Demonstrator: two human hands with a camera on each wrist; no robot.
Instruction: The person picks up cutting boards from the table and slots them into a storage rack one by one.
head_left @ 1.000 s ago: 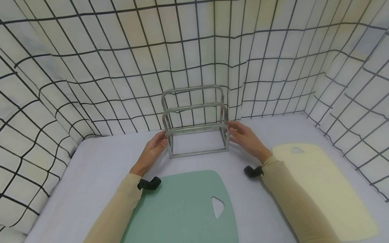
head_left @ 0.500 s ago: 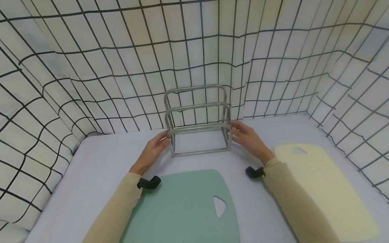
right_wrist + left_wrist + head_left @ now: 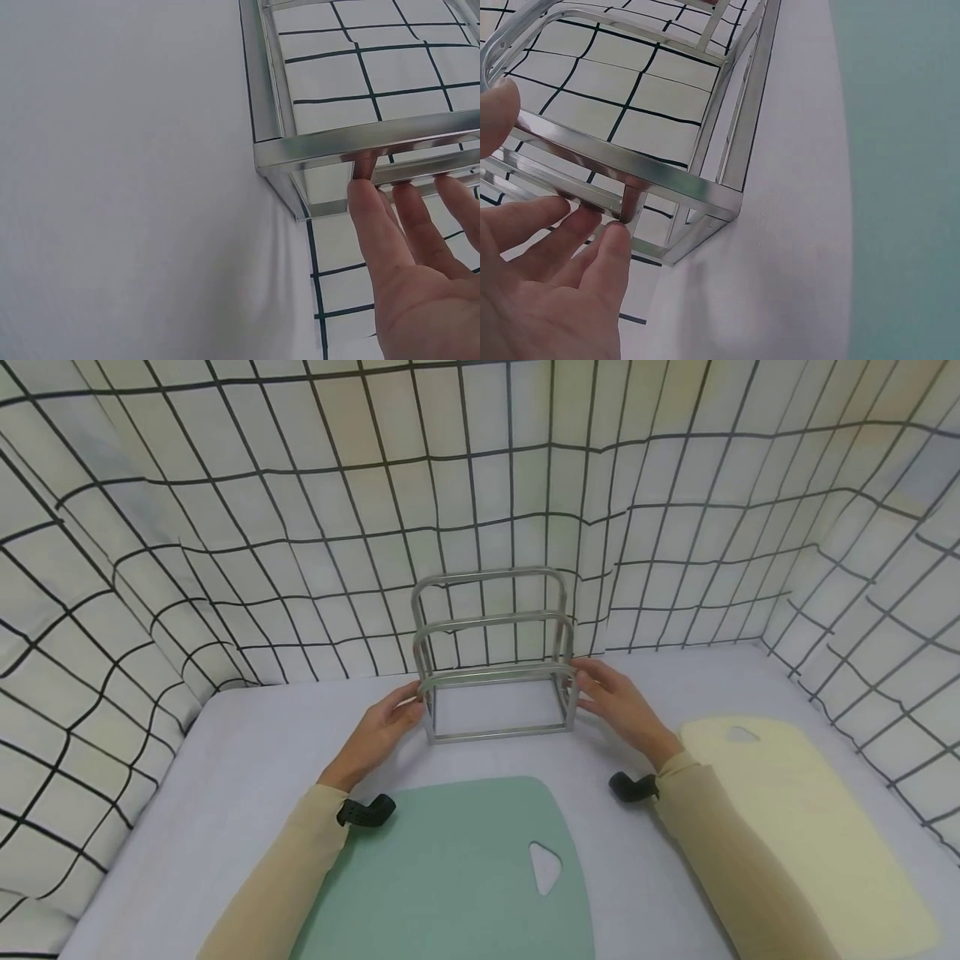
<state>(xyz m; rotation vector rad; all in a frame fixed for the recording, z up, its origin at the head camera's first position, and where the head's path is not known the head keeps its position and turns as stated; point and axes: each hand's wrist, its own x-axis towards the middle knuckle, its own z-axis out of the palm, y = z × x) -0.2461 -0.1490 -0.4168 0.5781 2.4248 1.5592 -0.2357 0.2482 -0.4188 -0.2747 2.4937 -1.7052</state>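
A silver metal rack (image 3: 498,675) with three upright loops stands at the back of the table, close to the grid-patterned cloth. My left hand (image 3: 373,737) holds its left side, thumb at the front upright and fingertips on the side bars (image 3: 630,159). On the opposite side my right hand (image 3: 624,712) holds the rack in the same way; its fingertips meet the side bars (image 3: 375,139) from below in the right wrist view. Between my forearms lies a green cutting board (image 3: 457,860) with a cut-out handle hole. A cream cutting board (image 3: 795,827) lies flat beyond my right forearm.
White cloth with black grid lines (image 3: 337,543) closes off the back and both sides. A pale cloth covers the table (image 3: 225,777). Black wrist mounts (image 3: 367,812) sit at both cuffs, the left one overlapping the green board in the head view.
The whole head view has shifted slightly, so everything sits a little further right. Both hands stay on the rack, and the rack and boards keep their places.
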